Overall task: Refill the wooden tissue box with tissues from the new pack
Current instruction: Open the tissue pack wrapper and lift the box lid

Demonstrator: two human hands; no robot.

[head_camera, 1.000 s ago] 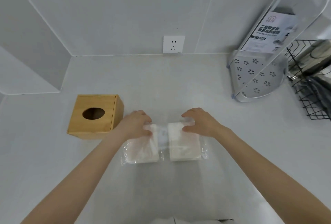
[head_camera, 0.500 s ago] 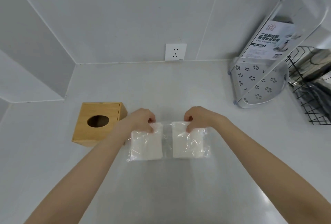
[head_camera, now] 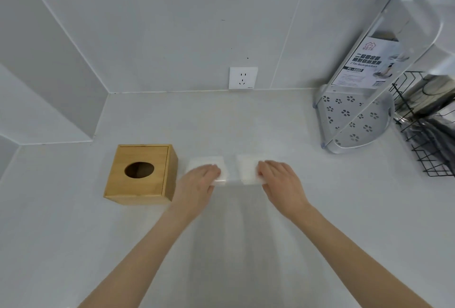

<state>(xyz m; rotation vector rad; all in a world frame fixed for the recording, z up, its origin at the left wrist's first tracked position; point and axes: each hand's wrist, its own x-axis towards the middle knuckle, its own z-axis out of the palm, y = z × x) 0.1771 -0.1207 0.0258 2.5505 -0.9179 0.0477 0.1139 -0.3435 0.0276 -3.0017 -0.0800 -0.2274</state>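
The left hand (head_camera: pixel 200 179) and right hand (head_camera: pixel 280 178) each lay their grip on one half of the tissue pack (head_camera: pixel 231 169), fingers over the near edge of its clear wrap; whether they pinch it or merely press it, I cannot tell. The pack lies on the pale surface (head_camera: pixel 221 123). Just beside it at 9 o'clock stands the wooden tissue box (head_camera: pixel 141 174), oval opening upward. At 2 o'clock, well apart, stands a white corner rack (head_camera: pixel 354 123), with a black wire basket (head_camera: pixel 428 140) beyond it.
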